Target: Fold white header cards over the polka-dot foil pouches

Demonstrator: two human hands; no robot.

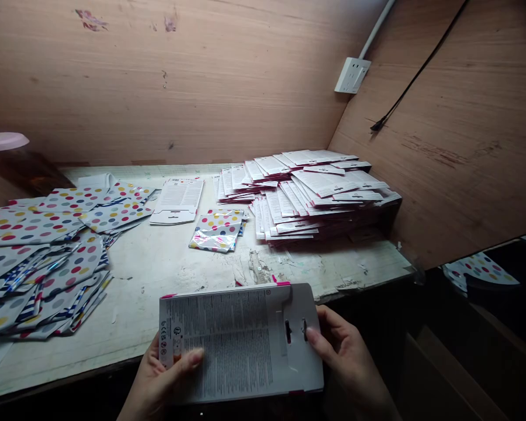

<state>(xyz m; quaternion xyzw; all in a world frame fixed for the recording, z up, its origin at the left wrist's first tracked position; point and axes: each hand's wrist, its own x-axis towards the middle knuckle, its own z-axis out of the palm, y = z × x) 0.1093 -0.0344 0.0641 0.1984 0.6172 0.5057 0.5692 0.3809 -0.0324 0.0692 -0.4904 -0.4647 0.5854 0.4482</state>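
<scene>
Between my hands, just off the table's front edge, is a flat white cardboard packet with printed text and a hang slot at its right end. My left hand grips its left end, thumb lying across the printed face. At the right end, my right hand pinches the flap near the slot, thumb on top and fingers behind. Pink edges show along the packet's top. Beyond it on the table, a folded polka-dot piece in shiny film lies near a small stack of white packets.
Many similar packets are piled at the back right. Polka-dot folded pieces heap up on the left, before a pink-lidded container. Wooden panels wall the table. A socket box and black cable hang above.
</scene>
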